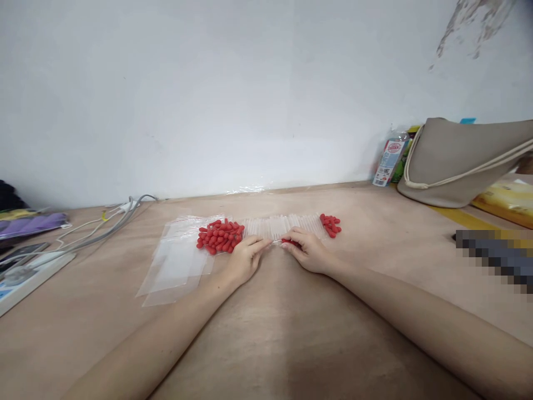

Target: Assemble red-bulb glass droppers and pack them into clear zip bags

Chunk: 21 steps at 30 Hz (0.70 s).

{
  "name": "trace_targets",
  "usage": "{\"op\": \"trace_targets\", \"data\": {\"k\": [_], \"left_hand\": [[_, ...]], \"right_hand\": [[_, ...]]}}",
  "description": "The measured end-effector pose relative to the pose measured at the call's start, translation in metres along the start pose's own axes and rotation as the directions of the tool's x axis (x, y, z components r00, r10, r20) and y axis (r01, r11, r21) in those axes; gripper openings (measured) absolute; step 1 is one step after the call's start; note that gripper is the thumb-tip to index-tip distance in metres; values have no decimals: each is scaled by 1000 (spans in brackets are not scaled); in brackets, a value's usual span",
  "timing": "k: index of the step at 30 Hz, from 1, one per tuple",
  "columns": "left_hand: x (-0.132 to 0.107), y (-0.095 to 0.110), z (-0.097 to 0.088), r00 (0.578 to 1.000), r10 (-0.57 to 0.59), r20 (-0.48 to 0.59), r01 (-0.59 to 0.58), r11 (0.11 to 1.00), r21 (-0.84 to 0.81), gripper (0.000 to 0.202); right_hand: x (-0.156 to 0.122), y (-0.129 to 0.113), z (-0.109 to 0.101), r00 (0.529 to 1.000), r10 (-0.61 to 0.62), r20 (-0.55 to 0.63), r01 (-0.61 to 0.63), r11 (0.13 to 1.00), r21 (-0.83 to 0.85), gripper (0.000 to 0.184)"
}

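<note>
In the middle of the table, my left hand (pixel 246 256) pinches one end of a thin clear tube (pixel 276 241). Its other end meets a small red rubber bulb (pixel 291 242), which the closed fingers of my right hand (pixel 308 251) hold and partly cover. Whether the tube sits inside the bulb, I cannot tell. Just beyond both hands lies a row of thin clear tubes (pixel 266 226), side by side. A large pile of red bulbs with narrow necks (pixel 220 236) is left of the row. A smaller group of red bulbs (pixel 330 225) rests at its right end.
Flat clear plastic bags (pixel 172 266) lie left of the large pile. Cables (pixel 120 219) and a white power strip (pixel 37 278) occupy the left side. A beige bag (pixel 462 161), a carton-like pack (pixel 389 161) and a yellow packet (pixel 506 203) stand at the right, near the wall.
</note>
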<state>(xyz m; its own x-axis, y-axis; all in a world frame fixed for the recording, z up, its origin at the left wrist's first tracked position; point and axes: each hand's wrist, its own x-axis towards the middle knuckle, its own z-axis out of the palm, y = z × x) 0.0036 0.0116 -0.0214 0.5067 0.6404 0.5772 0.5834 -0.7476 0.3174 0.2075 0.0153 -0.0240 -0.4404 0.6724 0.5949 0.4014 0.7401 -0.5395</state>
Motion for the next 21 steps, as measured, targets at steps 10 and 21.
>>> {"op": "trace_targets", "data": {"k": [10,21], "left_hand": [[2,-1,0,997,47,64,-45,998,-39,40],[0,-5,2,979,167,116,-179,979,97,36]], "right_hand": [[-1,0,-3,998,15,64,-14,1000,-15,14],[-5,3,-1,986,-79,146,96,989,-112,18]]}}
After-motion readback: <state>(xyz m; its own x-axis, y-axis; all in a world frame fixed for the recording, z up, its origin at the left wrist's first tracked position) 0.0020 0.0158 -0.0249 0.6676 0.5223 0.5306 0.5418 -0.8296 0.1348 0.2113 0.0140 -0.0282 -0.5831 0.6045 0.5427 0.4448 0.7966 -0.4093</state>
